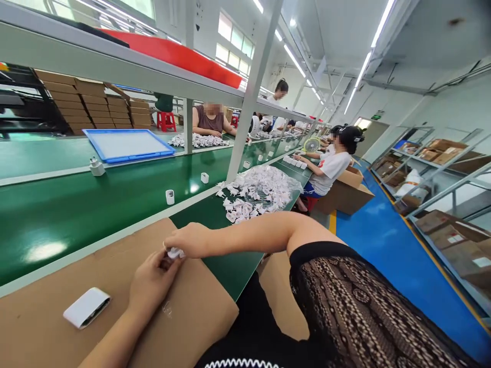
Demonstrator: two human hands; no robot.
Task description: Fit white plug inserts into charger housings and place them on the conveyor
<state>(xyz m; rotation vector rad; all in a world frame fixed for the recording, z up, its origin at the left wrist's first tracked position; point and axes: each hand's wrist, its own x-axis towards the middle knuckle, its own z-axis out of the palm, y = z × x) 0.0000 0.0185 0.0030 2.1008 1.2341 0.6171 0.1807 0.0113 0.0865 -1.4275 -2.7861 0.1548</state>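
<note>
My left hand (153,276) and my right hand (192,240) meet above a sheet of cardboard (199,296). Between them is a small white plastic plug part (175,252), mostly covered by the fingers. Both hands are closed on it, the right from above and the left from below. To the left on the cardboard lies a white, hollow charger housing (87,307) with a dark opening at one end. Beyond my right forearm, white plug parts (245,209) are heaped on the green bench, some in a clear plastic bag (272,179).
A green conveyor belt (130,204) runs past, carrying several spaced white charger pieces (170,197). A blue-rimmed tray (130,145) stands across it. A metal post (249,107) rises behind the heap. Co-workers sit along the line; cartons (337,191) stand by the blue floor aisle.
</note>
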